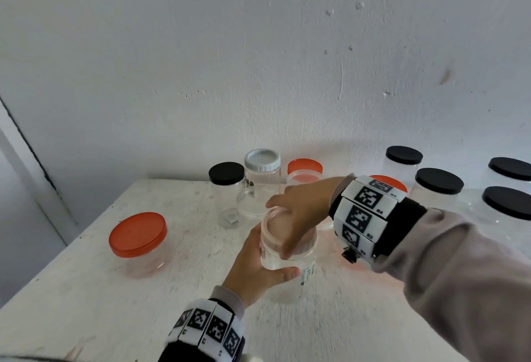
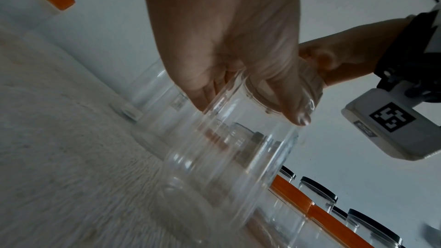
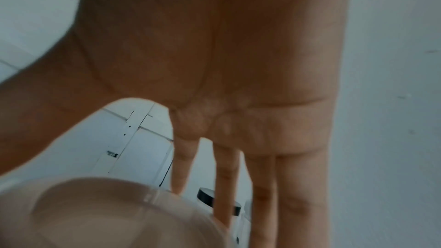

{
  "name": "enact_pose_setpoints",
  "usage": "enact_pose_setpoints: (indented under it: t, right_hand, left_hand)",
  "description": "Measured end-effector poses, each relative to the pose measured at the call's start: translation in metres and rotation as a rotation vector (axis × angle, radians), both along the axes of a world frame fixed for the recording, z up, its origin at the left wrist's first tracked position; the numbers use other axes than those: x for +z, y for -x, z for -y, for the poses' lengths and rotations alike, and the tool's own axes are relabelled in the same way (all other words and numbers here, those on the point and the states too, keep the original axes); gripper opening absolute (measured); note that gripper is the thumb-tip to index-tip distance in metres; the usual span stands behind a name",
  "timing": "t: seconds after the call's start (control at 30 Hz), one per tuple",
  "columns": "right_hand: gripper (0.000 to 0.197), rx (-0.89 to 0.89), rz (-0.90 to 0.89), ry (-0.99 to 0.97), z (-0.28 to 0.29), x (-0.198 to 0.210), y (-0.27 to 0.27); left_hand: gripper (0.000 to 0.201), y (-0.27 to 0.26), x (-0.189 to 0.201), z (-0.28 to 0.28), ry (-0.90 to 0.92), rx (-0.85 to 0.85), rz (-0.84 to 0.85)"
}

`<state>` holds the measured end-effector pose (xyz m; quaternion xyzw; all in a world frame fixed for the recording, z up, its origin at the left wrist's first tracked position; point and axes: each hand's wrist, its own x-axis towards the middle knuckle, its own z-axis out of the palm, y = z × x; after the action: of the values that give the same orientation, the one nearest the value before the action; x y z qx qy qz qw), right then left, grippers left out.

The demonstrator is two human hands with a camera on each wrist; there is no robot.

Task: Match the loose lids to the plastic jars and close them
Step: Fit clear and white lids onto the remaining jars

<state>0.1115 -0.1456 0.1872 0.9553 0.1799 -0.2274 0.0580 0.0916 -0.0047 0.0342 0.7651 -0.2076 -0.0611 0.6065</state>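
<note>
From the head view, your left hand (image 1: 253,264) wraps around a clear jar (image 1: 287,269) that stands on the white table (image 1: 86,289), near the front middle. Your right hand (image 1: 298,212) sits on top of it, with fingers curled over a clear lid (image 1: 277,228) on the jar's mouth. I think you are twisting this lid on right now. An orange-lidded jar (image 1: 138,236) stands to the left, well apart. A jar with a black lid (image 1: 227,177), one with a white lid (image 1: 262,161) and more orange and black ones stand at the back. Another clear lid (image 1: 253,199) lies just behind your hands.

From the left wrist view, your left hand (image 2: 226,44) holds the clear jar (image 2: 226,157) near its top, with the thumb (image 2: 296,108) pressed on the side. The right hand (image 2: 334,57) comes in from above.

From the right wrist view, your right hand (image 3: 214,63) is blurry. Its fingers (image 3: 262,186) point down past the clear lid (image 3: 107,214), so here I cannot tell how tight the hold is.

Next, you likely need to keep the jar steady and turn the lid until it stops.
</note>
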Motion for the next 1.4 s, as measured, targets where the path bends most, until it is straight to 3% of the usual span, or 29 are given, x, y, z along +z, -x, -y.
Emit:
enact_pose_setpoints:
  t: [0.13, 0.93, 1.4]
  right_hand:
    - [0.093, 0.044, -0.041, -0.021, 0.002, 0.002, 0.000]
    - [0.085, 0.049, 0.193, -0.176, 0.013, -0.031, 0.005]
    - [0.082, -0.018, 0.284, -0.201, 0.016, -0.048, 0.016]
  left_hand:
    - [0.081, 0.001, -0.001, 0.001, -0.015, 0.020, 0.005]
    - [0.091, 0.004, 0.007, -0.001, -0.037, 0.045, 0.002]
    - [0.077, -0.001, -0.001, 0.006, -0.048, 0.067, 0.021]
